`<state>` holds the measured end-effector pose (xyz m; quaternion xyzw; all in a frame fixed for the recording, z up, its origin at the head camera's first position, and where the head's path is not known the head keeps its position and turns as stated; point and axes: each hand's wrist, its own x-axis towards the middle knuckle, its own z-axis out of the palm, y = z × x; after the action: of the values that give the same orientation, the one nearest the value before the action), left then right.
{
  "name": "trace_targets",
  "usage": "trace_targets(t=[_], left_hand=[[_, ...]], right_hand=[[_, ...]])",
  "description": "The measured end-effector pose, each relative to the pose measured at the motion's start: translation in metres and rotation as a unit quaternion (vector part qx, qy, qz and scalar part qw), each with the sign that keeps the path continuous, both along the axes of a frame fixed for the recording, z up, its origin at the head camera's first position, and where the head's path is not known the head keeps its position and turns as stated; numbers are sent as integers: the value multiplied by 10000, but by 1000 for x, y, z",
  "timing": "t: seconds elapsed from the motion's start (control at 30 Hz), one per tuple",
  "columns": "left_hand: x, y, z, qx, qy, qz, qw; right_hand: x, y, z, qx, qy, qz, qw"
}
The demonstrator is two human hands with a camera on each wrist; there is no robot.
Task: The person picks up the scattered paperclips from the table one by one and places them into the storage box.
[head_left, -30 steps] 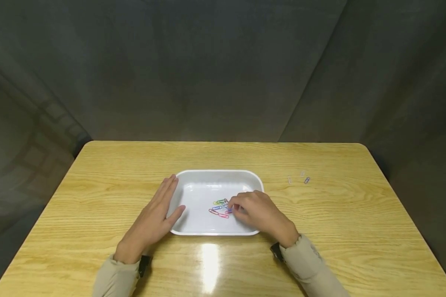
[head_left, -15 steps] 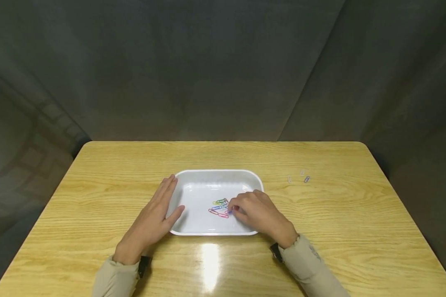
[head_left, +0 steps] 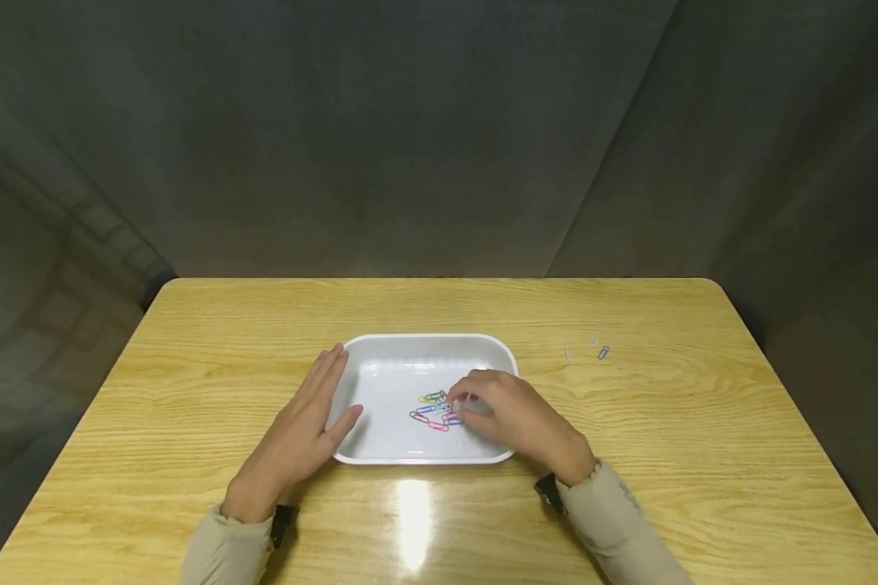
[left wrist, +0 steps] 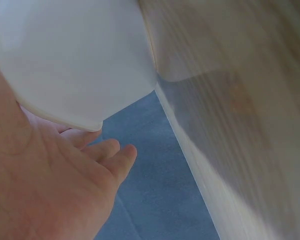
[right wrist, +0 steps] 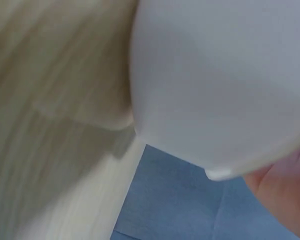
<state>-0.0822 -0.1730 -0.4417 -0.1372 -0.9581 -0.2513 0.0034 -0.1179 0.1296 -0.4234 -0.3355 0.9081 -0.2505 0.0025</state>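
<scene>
A white tray [head_left: 388, 439] stands on the table, with several coloured paper clips [head_left: 426, 409] in a loose pile on its floor. My right hand [head_left: 515, 418] reaches over the tray's right side, thumb and forefinger bent together at the right edge of the pile. A small pale paper clip [head_left: 457, 405] seems pinched between them; it is tiny and partly hidden. My left hand [head_left: 293, 435] lies along the tray's left rim, fingers straight and thumb spread over the inside. In the left wrist view, the left hand's fingers [left wrist: 117, 162] rest against the tray's outer wall [left wrist: 75, 60].
Right of the tray, a purple paper clip [head_left: 603, 353] and two pale clips [head_left: 569, 353] lie apart on the wooden table [head_left: 702, 455]. A dark curtain [head_left: 410, 146] hangs behind the table's far edge.
My right hand has lifted slightly and its thumb and forefinger have shifted, so the pink and blue clips beneath show more. The left hand and the tray have stayed put.
</scene>
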Motion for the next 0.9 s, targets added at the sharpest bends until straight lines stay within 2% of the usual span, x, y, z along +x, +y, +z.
trace_targets(t=[0.23,0.57,0.9], left_hand=[[0,0,0,25,10,-7,10000],[0,1,0,42,15,18,10000],[0,1,0,-37,-4,25,10000]], right_hand=[[-1,7,10,-385,-130,-238,9989],[-6,20,15,-578,-43,-350,9977],[-12,44,17,-1035,134,-471,9934]])
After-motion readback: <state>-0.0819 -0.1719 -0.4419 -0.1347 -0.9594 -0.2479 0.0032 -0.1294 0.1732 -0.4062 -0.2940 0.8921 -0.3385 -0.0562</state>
